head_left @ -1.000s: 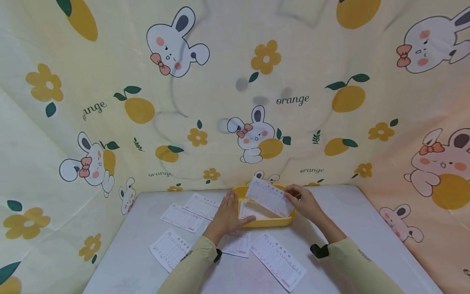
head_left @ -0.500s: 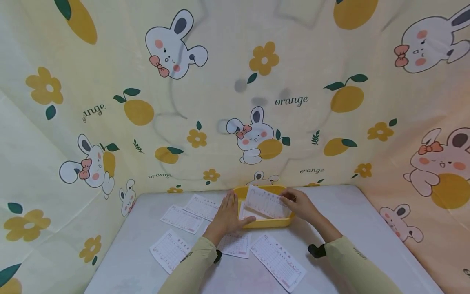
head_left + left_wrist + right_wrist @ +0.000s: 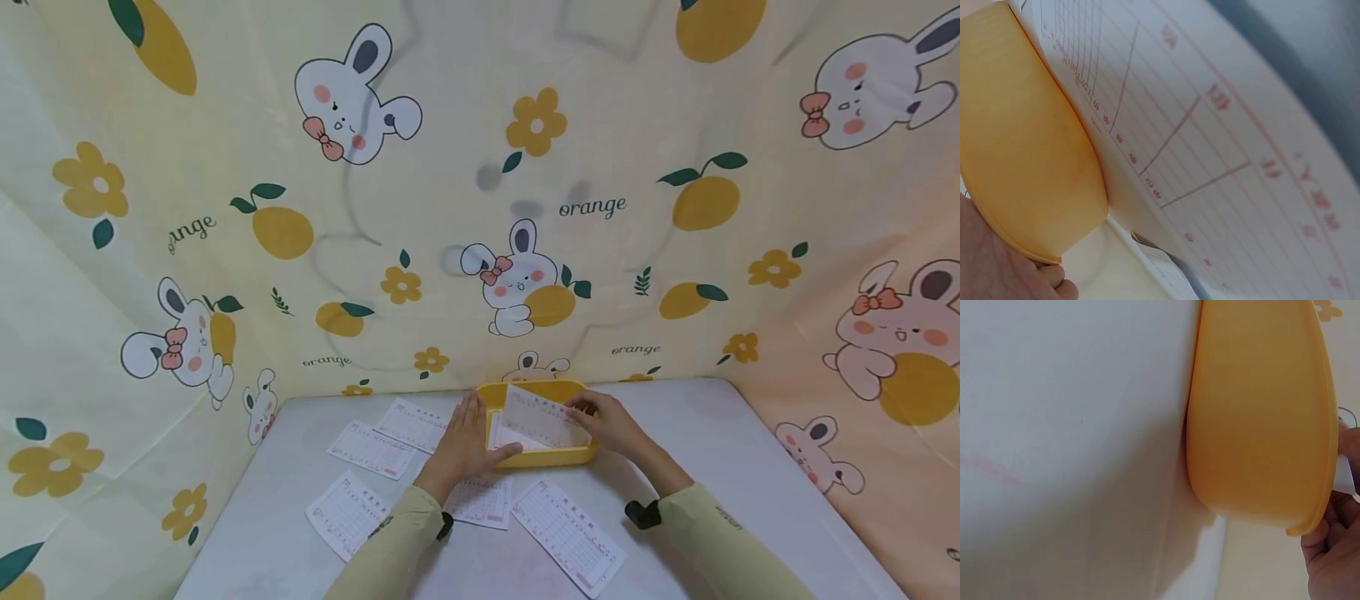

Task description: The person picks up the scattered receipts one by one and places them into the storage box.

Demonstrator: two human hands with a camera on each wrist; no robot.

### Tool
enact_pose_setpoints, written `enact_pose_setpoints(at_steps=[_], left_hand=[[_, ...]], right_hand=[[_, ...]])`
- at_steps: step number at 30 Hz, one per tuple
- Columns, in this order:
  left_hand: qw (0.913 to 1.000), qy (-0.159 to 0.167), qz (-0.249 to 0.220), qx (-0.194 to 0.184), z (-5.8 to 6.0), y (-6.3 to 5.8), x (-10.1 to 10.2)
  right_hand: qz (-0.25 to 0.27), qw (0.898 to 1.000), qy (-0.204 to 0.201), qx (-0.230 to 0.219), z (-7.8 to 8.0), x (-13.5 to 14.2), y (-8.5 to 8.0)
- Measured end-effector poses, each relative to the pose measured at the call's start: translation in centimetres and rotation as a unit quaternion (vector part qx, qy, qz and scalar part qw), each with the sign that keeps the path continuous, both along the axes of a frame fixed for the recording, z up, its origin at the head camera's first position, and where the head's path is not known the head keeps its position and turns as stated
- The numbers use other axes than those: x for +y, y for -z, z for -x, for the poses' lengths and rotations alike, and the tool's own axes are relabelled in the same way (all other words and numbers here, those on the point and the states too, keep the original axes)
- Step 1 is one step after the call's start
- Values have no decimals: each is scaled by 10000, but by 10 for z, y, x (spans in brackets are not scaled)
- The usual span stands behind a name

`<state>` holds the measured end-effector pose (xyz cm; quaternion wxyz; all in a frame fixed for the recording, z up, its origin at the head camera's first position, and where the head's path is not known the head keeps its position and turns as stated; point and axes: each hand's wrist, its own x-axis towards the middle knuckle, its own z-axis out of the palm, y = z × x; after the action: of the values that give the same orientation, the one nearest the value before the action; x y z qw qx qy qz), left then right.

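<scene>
In the head view, a yellow plastic tray (image 3: pixel 558 456) stands near the back of the table. My left hand (image 3: pixel 463 442) rests along its left end, fingers straight, thumb lying over the front rim. With thumb and fingers, my right hand (image 3: pixel 606 421) pinches the right end of a printed paper slip (image 3: pixel 543 414), which slants inside the tray. Another white slip (image 3: pixel 510 434) lies beneath it. The right wrist view has the tray's side wall (image 3: pixel 1260 419), with the right hand's fingers (image 3: pixel 1316 540) at the rim.
Several printed slips lie on the table (image 3: pixel 675 450): two overlapping (image 3: pixel 371 450) at the left, one at the front left (image 3: pixel 347 512), one (image 3: pixel 480 500) partly behind the left forearm, and one at the front right (image 3: pixel 570 537). A patterned curtain (image 3: pixel 450 167) hangs behind.
My right hand has lowered the slip into the tray, moving slightly down and left. The left hand keeps its place on the tray.
</scene>
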<state>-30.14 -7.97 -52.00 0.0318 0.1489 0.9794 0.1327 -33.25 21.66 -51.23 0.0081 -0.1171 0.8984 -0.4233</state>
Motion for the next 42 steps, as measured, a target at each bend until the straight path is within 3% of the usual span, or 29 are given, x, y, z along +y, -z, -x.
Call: enact_pose_setpoints(at_steps=[8,22,32,42], left_hand=[[10000,-38,-1,-15,1,1,0],[10000,-84,20,-37,-1,-1,0],[9999,-60,-24,-76,1,3,-1],[10000,-44,43,5,3,5,-1]], right_hand=[[-166,9997,-7,150,2,-2,0],[-323,9975,368,511,1,-3,1],[-10,9924,345,1178,-17,4,-1],[184,9886,314,1463,-39,14,2]])
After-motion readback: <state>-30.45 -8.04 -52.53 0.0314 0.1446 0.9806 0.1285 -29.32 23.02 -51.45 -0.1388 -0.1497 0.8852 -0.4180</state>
